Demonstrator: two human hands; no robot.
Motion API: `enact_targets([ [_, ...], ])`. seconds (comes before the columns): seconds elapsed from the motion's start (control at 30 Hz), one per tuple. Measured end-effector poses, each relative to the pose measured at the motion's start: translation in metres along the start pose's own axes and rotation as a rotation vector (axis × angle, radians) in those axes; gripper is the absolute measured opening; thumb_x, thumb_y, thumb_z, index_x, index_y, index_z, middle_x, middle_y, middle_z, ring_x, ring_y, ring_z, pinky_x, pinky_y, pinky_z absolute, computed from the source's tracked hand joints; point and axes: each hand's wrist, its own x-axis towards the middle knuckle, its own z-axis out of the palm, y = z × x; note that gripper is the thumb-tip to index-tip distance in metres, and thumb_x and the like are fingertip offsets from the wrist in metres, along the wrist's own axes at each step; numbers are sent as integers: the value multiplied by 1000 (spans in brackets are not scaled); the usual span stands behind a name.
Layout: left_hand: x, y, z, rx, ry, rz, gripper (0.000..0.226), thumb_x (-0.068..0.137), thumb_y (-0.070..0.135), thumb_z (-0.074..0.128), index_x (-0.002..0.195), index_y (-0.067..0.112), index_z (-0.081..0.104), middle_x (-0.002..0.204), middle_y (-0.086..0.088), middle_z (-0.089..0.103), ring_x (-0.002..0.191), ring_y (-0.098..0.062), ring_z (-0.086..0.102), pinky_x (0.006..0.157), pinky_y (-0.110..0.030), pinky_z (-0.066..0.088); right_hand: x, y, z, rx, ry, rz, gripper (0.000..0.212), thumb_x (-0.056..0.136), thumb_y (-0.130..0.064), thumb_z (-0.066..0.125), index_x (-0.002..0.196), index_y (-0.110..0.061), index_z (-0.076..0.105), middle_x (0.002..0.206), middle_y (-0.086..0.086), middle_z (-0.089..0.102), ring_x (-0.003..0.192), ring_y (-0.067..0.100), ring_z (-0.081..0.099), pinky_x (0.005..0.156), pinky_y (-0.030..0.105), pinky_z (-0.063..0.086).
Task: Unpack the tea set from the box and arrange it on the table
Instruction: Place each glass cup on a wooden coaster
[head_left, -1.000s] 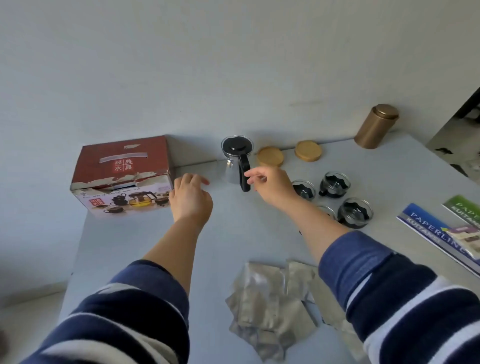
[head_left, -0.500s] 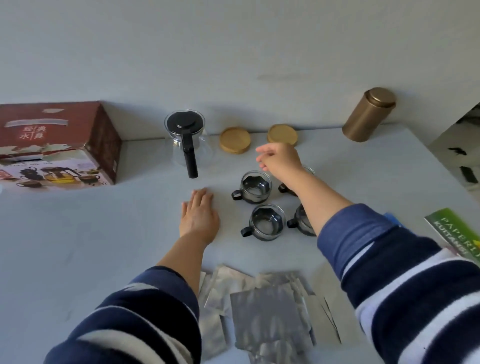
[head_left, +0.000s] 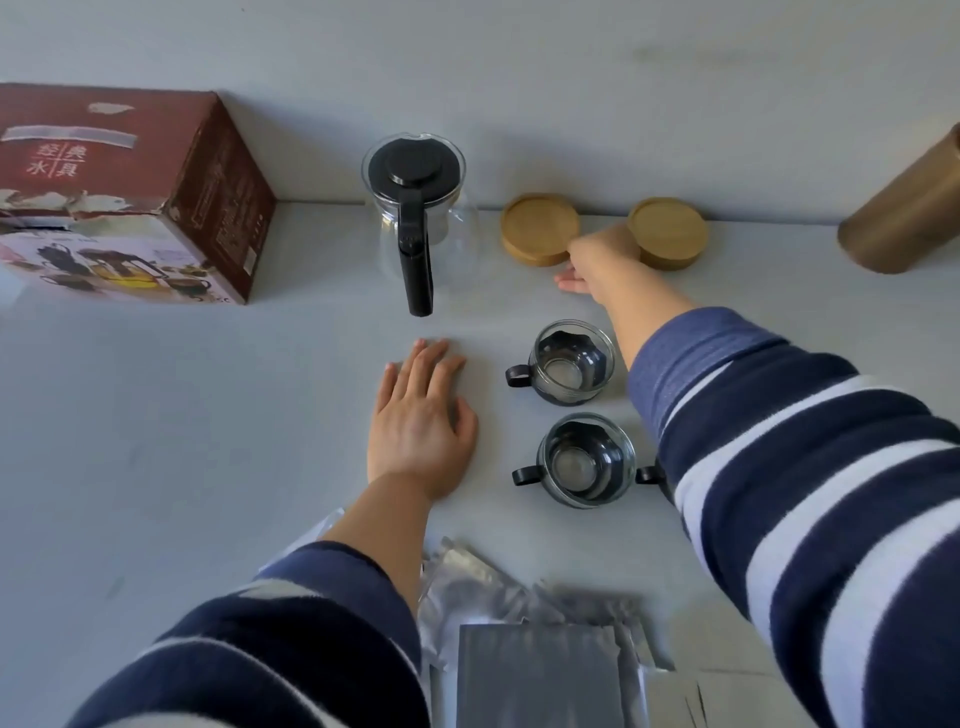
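The red tea set box (head_left: 130, 197) stands at the back left of the grey table (head_left: 156, 467). A glass teapot (head_left: 415, 208) with black lid and handle stands by the wall. Right of it lie two stacks of round wooden coasters (head_left: 537, 226) (head_left: 670, 231). Two glass cups in black holders (head_left: 569, 364) (head_left: 587, 460) stand mid-table; the handle of a third cup (head_left: 649, 474) peeks from under my right sleeve. My left hand (head_left: 421, 415) rests flat on the table left of the cups. My right hand (head_left: 597, 265) reaches between the coaster stacks, touching the left one, holding nothing.
A gold metal canister (head_left: 904, 218) leans into view at the back right. Several silver foil packets (head_left: 535, 649) lie in a heap at the table's near edge between my arms. The wall runs right behind the teapot and coasters.
The view swung left to right and closer. My left hand came off the box side and lies flat on the table. My right hand moved from the teapot's handle, over the cups, to the coasters.
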Motion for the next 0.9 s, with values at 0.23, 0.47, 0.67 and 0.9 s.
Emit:
enact_targets([
  [0.23,-1,1,-2,4,-18,-18,44,89,29,42,132,22,48,149,5,38,145,-13,22,120,-39,13,27,-4,13,12,66,64,29,100,-15,42,116,5,54,62,14,56,44,18,56,33,25,45],
  [0.47,-1,2,-2,-1,-8,-23,44,89,29,43,132,22,49,149,5,39,144,-12,24,120,-38,14,25,-7,11,104,87,85,27,100,-5,38,120,7,52,63,16,52,46,22,55,29,25,46],
  [0.67,-1,0,-1,-5,2,-20,44,88,28,45,131,22,50,148,4,40,144,-13,25,120,-39,15,13,-11,1,38,110,28,23,100,-6,34,97,-2,56,61,19,53,47,27,56,56,41,57],
  [0.9,-1,0,0,-11,8,-25,43,88,27,47,130,22,51,148,4,41,144,-13,25,120,-38,15,1,11,-9,-476,96,-240,16,90,-14,57,100,-19,69,101,7,70,90,28,68,79,36,57],
])
